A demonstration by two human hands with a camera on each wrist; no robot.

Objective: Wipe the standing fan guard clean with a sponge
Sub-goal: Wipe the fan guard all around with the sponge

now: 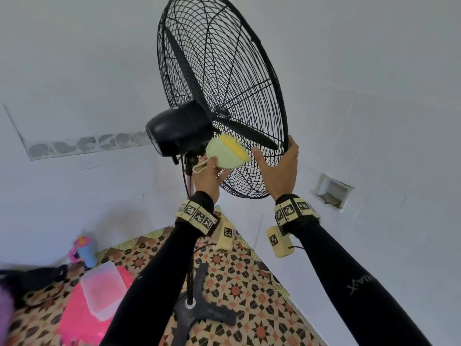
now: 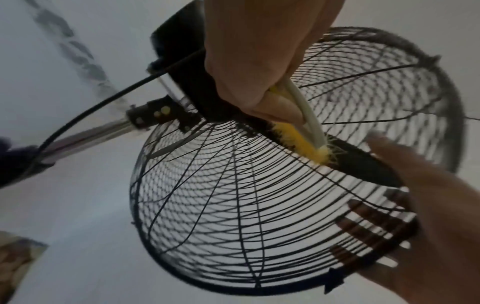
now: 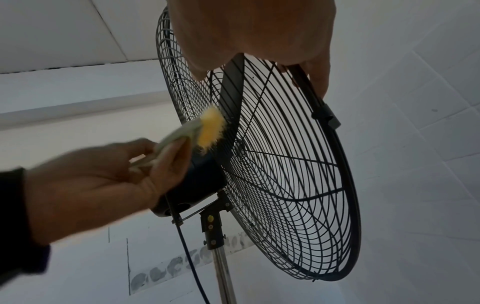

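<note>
The black wire fan guard point(image 1: 239, 58) stands tilted on its pole, with dark blades inside it. My left hand point(image 1: 208, 176) grips a pale green sponge pad point(image 1: 224, 156) by its loop; the pad's yellow fuzzy face point(image 1: 235, 146) presses on the rear guard beside the motor housing point(image 1: 174, 128). In the left wrist view the yellow sponge point(image 2: 301, 144) lies against the guard wires point(image 2: 221, 205). My right hand point(image 1: 279, 161) holds the guard's lower right rim, its fingers wrapped over the front. The right wrist view shows that hand point(image 3: 259, 30) on the rim point(image 3: 311, 98) and the sponge point(image 3: 207, 127).
A chrome pole point(image 3: 223, 267) with a black cable point(image 3: 187, 257) drops to a dark cross base point(image 1: 199, 310) on patterned floor. A pink tub point(image 1: 74, 315), a clear container point(image 1: 102, 290) and a blue bottle point(image 1: 86, 250) stand at lower left. White walls surround the fan.
</note>
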